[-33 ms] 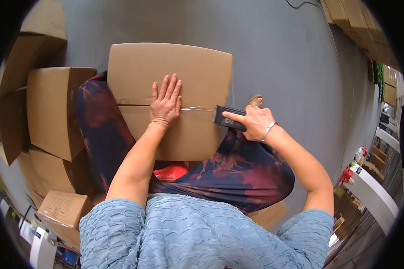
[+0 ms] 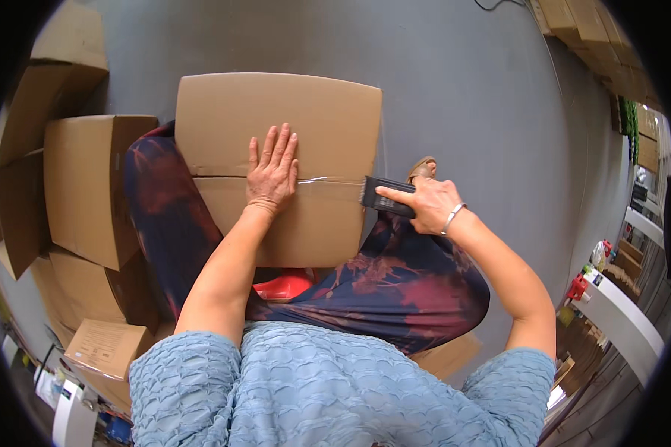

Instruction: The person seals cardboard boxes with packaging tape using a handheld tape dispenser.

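A flat left hand on a cardboard box, a tape dispenser in the right.
The cardboard box [image 2: 328, 141] sits between the person's patterned trouser legs [image 2: 417, 294], in front of a red object [image 2: 285, 286]. The left hand [image 2: 273, 175] presses on its top across the middle seam, fingers slightly apart, its grip clasping nothing. The right hand's [image 2: 434, 206] grip is closed around the black tape dispenser [image 2: 388, 206], index finger stretched along it, at the box's right edge. Clear tape [image 2: 328, 179] runs along the seam between them. More cartons [image 2: 80, 190] stand at left.
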`<action>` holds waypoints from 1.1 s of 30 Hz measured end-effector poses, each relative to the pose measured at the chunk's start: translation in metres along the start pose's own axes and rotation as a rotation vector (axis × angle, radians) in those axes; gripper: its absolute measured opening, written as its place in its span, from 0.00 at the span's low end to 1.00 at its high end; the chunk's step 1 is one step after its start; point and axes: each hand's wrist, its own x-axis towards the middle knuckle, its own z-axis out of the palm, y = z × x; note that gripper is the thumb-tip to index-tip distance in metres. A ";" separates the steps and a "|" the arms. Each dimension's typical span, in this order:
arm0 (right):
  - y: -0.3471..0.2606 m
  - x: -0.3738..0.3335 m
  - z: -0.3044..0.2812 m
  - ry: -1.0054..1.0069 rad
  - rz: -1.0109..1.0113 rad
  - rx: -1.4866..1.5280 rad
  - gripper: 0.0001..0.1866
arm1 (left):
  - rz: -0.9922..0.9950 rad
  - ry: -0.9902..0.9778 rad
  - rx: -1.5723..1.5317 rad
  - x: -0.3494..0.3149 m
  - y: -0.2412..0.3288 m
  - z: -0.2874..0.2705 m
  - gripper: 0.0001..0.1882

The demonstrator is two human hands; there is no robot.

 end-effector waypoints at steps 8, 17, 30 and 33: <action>0.108 -0.011 0.117 0.278 -0.115 0.068 0.46 | 0.022 -0.037 0.019 -0.001 -0.003 -0.001 0.29; 0.093 0.065 0.179 0.293 -0.126 0.209 0.50 | 0.086 -0.050 0.119 -0.001 -0.013 0.000 0.30; 0.022 0.135 0.222 0.353 -0.127 -0.147 0.21 | 1.008 -0.884 0.285 0.073 0.162 0.023 0.22; 0.031 0.131 0.226 0.314 -0.094 -0.132 0.15 | 0.985 -1.035 0.457 0.076 0.172 0.028 0.24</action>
